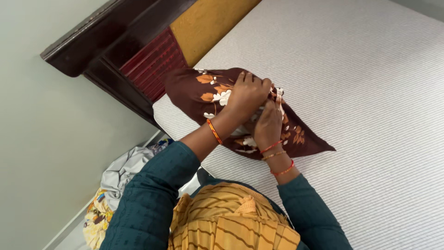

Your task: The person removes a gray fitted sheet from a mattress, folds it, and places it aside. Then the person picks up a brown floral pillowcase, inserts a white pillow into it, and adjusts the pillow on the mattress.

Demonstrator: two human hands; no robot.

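Both hands, left hand [247, 95] and right hand [268, 125], clutch the brown floral pillowcase [199, 92] closed around its pillow.

No packages, labels, signs — or screens — visible.

Soft, even daylight fills the view, bright on the striped mattress [370, 115] with no glare. Shadows are faint, only a dim patch beneath the brown floral pillow [203, 92]. Focus is fairly sharp throughout; edges show slight wide-angle tilt.
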